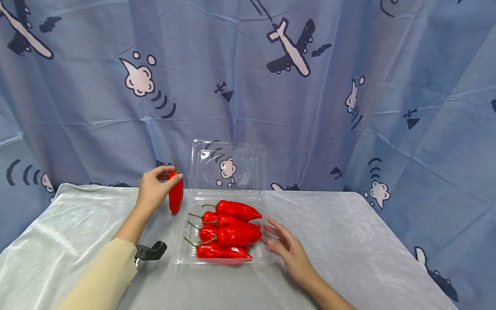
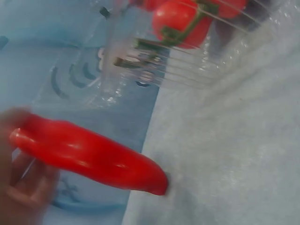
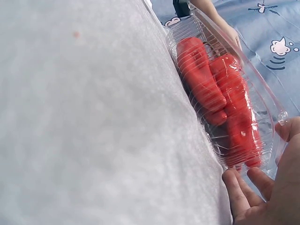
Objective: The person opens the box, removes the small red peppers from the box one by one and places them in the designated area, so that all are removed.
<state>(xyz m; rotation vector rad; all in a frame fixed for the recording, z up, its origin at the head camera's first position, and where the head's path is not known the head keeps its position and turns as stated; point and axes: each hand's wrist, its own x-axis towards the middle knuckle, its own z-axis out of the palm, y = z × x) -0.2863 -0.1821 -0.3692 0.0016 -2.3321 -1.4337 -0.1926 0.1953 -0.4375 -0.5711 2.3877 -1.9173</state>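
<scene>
My left hand (image 1: 152,189) pinches a long red pepper (image 1: 176,197) near its green stem and holds it upright, tip down, left of a clear plastic clamshell box (image 1: 181,254). In the left wrist view this pepper (image 2: 93,152) lies aslant across the picture. Several red peppers (image 1: 238,236) are in the box, their stems mostly to the left. My right hand (image 1: 290,254) is at the box's right end, fingers loosely bent. In the right wrist view its fingertips (image 3: 230,176) touch the ribbed wall and the thumb is by the rim.
The clear lid (image 1: 196,172) stands raised behind the box, hinged at its back edge. A pale cloth (image 1: 329,232) covers the table. Behind it hangs a blue curtain (image 1: 248,103) with printed airplanes. A black band (image 1: 149,252) is on the left wrist.
</scene>
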